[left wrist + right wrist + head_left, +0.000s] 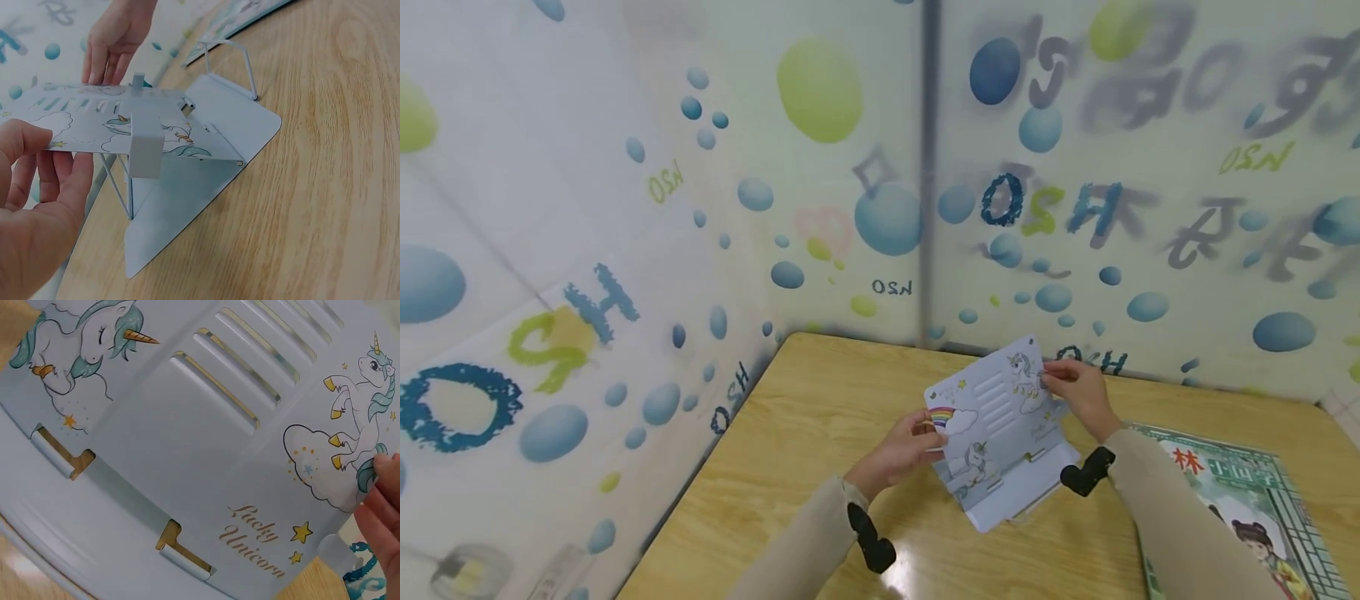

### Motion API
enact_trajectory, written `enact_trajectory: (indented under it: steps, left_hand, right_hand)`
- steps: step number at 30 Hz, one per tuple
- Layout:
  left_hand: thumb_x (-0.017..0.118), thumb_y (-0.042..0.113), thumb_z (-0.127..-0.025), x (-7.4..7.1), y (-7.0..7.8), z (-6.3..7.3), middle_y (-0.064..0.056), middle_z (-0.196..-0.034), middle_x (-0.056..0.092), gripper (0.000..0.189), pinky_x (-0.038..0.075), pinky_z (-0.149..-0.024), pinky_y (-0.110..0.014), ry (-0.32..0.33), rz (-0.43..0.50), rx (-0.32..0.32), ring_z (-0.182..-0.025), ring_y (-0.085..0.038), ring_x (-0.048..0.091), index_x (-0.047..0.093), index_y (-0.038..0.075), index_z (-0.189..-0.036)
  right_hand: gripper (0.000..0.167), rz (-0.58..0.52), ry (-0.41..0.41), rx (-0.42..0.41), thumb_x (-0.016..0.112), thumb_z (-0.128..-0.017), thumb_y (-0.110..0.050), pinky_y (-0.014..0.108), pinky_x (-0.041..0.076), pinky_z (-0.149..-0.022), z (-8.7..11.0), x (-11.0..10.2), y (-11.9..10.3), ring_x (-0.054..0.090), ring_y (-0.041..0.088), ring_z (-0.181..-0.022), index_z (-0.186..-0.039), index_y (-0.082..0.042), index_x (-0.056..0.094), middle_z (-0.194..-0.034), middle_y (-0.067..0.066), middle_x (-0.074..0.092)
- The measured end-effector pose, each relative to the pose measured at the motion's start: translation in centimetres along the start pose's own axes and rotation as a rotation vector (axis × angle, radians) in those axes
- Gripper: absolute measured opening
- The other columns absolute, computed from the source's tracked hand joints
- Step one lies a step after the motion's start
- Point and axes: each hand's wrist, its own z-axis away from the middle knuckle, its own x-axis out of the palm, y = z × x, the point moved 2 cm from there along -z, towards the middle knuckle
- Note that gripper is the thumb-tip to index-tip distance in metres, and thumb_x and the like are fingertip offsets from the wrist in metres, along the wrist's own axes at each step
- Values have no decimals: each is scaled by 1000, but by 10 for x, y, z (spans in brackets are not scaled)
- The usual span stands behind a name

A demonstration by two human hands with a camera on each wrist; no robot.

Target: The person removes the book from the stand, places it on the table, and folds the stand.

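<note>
A white folding book stand (992, 421), printed with unicorns, clouds and a rainbow, stands at an angle on the table. My left hand (901, 450) grips the left edge of its slotted back panel, thumb on the printed face and fingers behind. At the opposite edge my right hand (1084, 396) pinches the panel near a unicorn. In the left wrist view the panel is raised off its base plate (187, 200), with thin wire legs (117, 187) between them. A wire loop (250, 69) rises from the base's front part. Gold "Lucky Unicorn" lettering (253, 540) shows close up.
A green-bordered picture book (1240, 475) lies on the wooden table (790, 408) to the right, partly under my right forearm. Behind and to the left, wall panels (865, 250) with blue and green dots meet the table's edges.
</note>
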Motion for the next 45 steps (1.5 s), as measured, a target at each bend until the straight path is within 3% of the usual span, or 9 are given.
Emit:
enact_trajectory:
  steps: [5,9,17,20,26,30,37,45]
  left_hand:
    - [52,-2,-88,6,0,1,-12,-102,53,34,46,-87,-39,9,11,16,-93,-19,57,47,-4,-121]
    - [52,-3,-89,6,-1,2,-11,-100,53,34,46,-87,-40,18,19,25,-92,-18,56,46,-5,-122]
    - [53,0,-88,0,1,0,-10,-102,51,38,44,-89,-42,12,-6,36,-92,-18,55,44,-5,-125]
    - [53,0,-89,-2,1,-1,-11,-102,51,39,44,-90,-41,12,-12,39,-92,-18,55,43,-6,-125]
    - [53,-1,-88,-2,-1,-2,-11,-101,51,36,46,-87,-39,22,-4,46,-89,-17,56,43,-8,-122]
    - [53,-2,-87,1,-4,-3,-11,-101,51,36,46,-87,-39,20,9,43,-89,-17,56,43,-8,-121]
    - [50,-3,-89,6,-3,-3,-11,-103,51,35,46,-87,-37,-15,21,74,-92,-17,55,42,-8,-123]
    - [48,-3,-89,5,-7,-2,-11,-102,47,36,46,-85,-34,-2,32,98,-93,-17,52,39,-10,-123]
  right_hand:
    - [31,26,25,-7,59,-90,-12,16,48,-70,8,-13,2,56,3,-81,-114,8,58,-106,24,59]
    - [35,-4,-11,24,59,-90,-13,18,50,-70,19,-23,5,58,0,-77,-115,10,56,-103,23,61]
    - [32,-23,-158,67,62,-88,-12,38,53,-68,66,-26,6,63,23,-75,-110,10,59,-89,21,64]
    - [31,-41,-179,95,63,-87,-12,38,52,-66,87,-22,9,62,24,-73,-108,11,60,-86,20,64]
    - [25,-129,-52,136,64,-84,-5,30,53,-63,127,-2,19,63,16,-69,-103,11,62,-81,14,65]
    - [22,-159,31,156,67,-82,-3,25,52,-60,143,13,27,61,11,-67,-100,9,63,-78,9,65]
    - [21,-182,143,197,69,-80,-5,19,50,-63,145,30,30,59,6,-69,-96,9,63,-82,10,65]
    - [21,-247,141,300,70,-77,2,22,51,-63,138,34,29,61,10,-67,-94,12,63,-80,13,66]
